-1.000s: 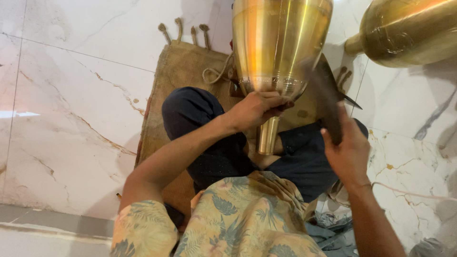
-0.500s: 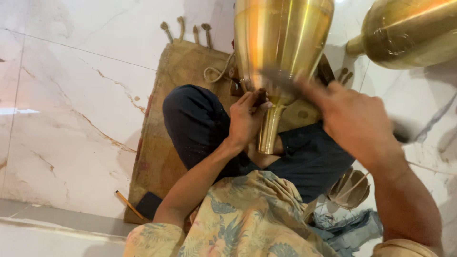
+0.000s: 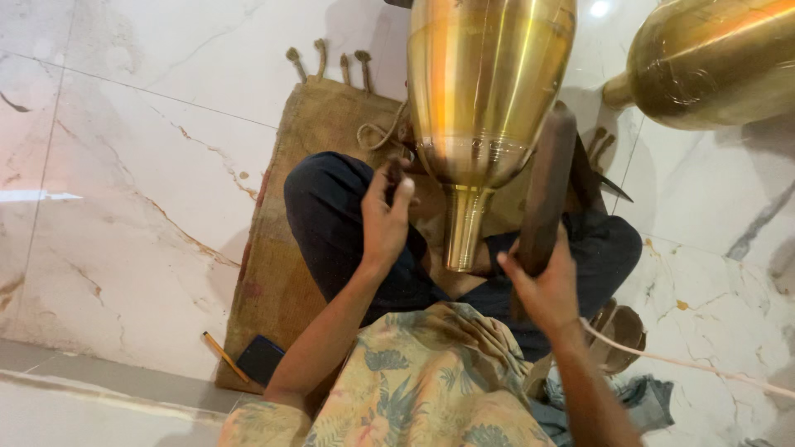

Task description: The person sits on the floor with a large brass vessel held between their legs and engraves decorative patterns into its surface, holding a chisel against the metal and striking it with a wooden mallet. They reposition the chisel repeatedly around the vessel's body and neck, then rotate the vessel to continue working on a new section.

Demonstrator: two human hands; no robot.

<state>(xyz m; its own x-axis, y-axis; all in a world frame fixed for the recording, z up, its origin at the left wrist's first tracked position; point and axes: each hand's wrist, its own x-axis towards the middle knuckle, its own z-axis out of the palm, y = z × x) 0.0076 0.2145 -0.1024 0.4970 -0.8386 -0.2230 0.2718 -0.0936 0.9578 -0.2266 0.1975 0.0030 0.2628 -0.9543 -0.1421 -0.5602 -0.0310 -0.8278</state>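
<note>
**Now: brass vessel steadied between the knees, mallet raised beside it**

Person sits cross-legged on a burlap mat point(image 3: 286, 248) laid on a marble floor point(image 3: 124, 165). Large brass vessel point(image 3: 489, 91) stands narrow end down, its neck point(image 3: 465, 228) resting between the person's legs, wide body leaning up toward the camera.

Left hand point(image 3: 383, 222): fingers up against the lower shoulder of the vessel, just left of the neck. Fingertips curl around something small and dark; too small to say what. Grip narrow, pinched.

Right hand point(image 3: 542, 285): fist closed around the lower end of a dark wooden mallet point(image 3: 548, 186). The mallet stands nearly upright, just beside the right flank of the vessel; touching or a hair apart, cannot tell.

Judgement: the step in hand looks like working the band where the body meets the neck, left hand placing or steadying, right hand ready with the striking tool. A next move would call for the vessel to stay braced between the legs, and for the left fingers to sit clear of wherever the mallet lands. Polished brass will slide easily on cloth, so the bracing matters.

Also present: a second brass vessel point(image 3: 704, 66) lying at upper right, well apart; a pencil point(image 3: 224, 358) and a dark phone point(image 3: 259, 358) at the mat's near corner; a thin cord point(image 3: 687, 368) across the floor at right.
</note>
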